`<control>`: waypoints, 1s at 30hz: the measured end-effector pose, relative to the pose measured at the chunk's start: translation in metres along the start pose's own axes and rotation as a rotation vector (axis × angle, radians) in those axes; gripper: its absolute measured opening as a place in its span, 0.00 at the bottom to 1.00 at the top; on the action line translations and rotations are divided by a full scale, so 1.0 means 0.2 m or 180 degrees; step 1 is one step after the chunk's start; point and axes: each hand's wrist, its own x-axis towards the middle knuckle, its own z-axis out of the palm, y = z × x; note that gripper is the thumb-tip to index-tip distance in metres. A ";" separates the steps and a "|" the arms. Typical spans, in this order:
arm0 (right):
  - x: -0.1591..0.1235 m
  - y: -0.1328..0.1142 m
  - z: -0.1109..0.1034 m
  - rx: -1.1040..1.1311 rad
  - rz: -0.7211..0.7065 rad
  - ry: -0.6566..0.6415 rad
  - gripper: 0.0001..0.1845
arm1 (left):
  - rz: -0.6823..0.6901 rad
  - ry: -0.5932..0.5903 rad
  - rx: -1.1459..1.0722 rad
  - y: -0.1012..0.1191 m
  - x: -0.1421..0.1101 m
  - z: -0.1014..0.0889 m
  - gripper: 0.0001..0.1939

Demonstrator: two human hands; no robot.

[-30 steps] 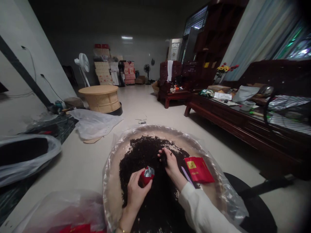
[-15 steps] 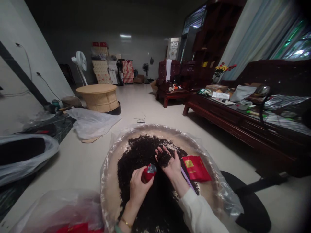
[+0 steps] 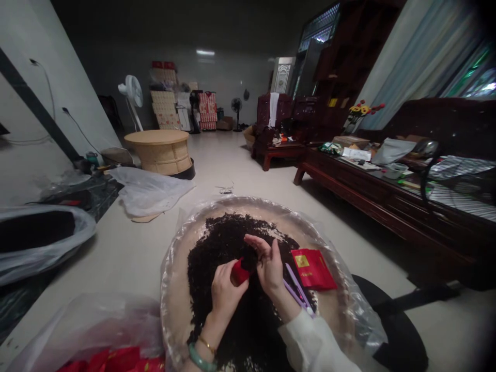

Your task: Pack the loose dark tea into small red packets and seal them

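A round tray lined with clear plastic holds a heap of dark loose tea leaves. My left hand is closed around a small red foil pouch held over the heap. My right hand is cupped against the pouch's mouth with a pinch of the dark leaves in its fingers. A stack of flat red pouches lies on the tray's right side, and a purple strip lies beside my right wrist.
A clear bag with red packets lies at the lower left. A black-lined bag sits on the left floor. A round wicker table, a white fan and a long dark wooden table stand further off.
My right hand lifted a pinch of leaves from the heap and moved left to the pouch's mouth. My left hand kept hold of the pouch.
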 end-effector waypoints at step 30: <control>-0.23 0.27 -0.62 -0.5920 -0.2158 -0.1757 0.53 | -0.0710 -0.0552 -0.0398 -0.24 0.02 -0.29 0.22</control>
